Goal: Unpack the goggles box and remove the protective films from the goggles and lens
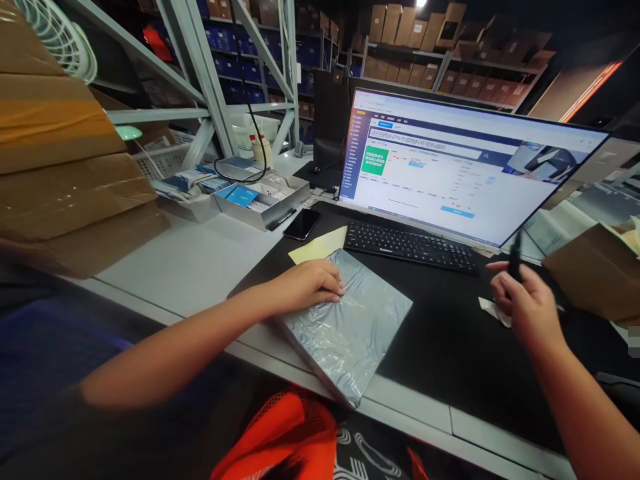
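A flat package in a grey plastic bag [350,320] lies on the black desk mat [450,347] in front of me, its near corner over the table edge. My left hand [310,283] rests on the bag's upper left part, fingers curled down onto it. Further right, my right hand [520,300] is raised above the mat with its fingers closed on a thin black pen [515,257] that points up. A small white scrap of paper [493,310] lies just below that hand.
Behind the package are a black keyboard [410,245], a wide monitor [465,173], a yellow sheet [320,247] and a black phone [302,224]. Trays of small items [260,197] sit at back left. Cardboard boxes stand at far left [60,153] and right [595,273].
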`<state>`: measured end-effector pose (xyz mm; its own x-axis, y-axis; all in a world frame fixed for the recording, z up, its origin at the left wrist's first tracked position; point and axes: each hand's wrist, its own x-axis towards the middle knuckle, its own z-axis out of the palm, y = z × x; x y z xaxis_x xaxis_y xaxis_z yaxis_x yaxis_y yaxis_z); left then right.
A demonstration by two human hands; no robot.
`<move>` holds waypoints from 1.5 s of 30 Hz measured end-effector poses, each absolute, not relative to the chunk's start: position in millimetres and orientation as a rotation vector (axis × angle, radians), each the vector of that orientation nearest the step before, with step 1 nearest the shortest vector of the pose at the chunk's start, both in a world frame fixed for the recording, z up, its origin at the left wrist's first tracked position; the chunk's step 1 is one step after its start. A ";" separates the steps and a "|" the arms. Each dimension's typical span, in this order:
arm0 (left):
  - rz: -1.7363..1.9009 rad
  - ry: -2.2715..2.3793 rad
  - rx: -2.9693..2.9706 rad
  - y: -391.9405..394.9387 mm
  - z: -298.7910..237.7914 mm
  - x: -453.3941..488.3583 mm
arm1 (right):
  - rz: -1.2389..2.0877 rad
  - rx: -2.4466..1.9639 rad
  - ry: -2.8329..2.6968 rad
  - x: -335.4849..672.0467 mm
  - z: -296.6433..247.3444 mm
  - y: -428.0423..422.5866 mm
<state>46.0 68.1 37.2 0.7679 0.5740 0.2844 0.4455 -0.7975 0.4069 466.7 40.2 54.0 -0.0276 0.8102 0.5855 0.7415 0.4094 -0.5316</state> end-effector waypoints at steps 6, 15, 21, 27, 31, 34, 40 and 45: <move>0.610 1.075 2.698 23.5 42.9 58.0 | 0.067 -1.284 -2.333 423.5 58.2 -24.0; 0.460 0.926 2.522 19.9 41.9 64.4 | -0.635 -0.958 -2.664 388.7 64.0 -63.0; 0.514 0.841 2.589 16.9 37.1 78.5 | -0.563 -1.084 -2.681 389.2 56.6 -73.9; 0.611 0.844 2.613 14.4 30.9 78.5 | -0.562 -1.120 -2.709 388.7 60.8 -74.3; 0.719 0.881 2.619 10.4 27.2 76.5 | -0.561 -1.161 -2.701 389.8 54.2 -79.6; 0.834 0.895 2.615 7.1 25.9 76.1 | -0.611 -1.222 -2.617 381.7 41.5 -93.2; 0.925 0.902 2.597 4.1 28.0 77.3 | -0.665 -1.429 -2.228 344.1 8.9 -114.4; 0.715 0.808 2.705 6.0 26.8 81.0 | -0.697 -1.588 -2.030 331.7 -6.5 -111.1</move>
